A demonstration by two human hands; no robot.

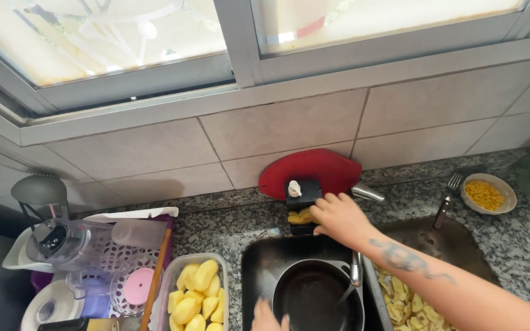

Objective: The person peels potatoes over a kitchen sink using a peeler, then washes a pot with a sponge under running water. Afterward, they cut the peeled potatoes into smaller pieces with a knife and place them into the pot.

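The left hand barely makes it into view: only the fingers show at the bottom edge, spread loosely against the rim of the dark frying pan in the black sink, and whether they grip it cannot be told. The pan is round, matte and dark, its lower part cut off by the frame, with a metal handle rising to its right.

The right hand stretches over the sink to the back ledge, fingers curled down onto a yellow sponge that sits in a small black holder with a white pump top. The fingers cover part of the sponge, so how firmly they clamp it is unclear. The forearm carries a dark tattoo.

Behind stands a smooth red cutting board, leaning on pale glazed tiles. The counter is speckled grey granite. Left of the sink, a clear plastic tub holds peeled yellow potatoes, cut off at the bottom. Right of the pan, potato peelings lie partly under the arm. Far right, a small bowl of corn sits beside a fork.
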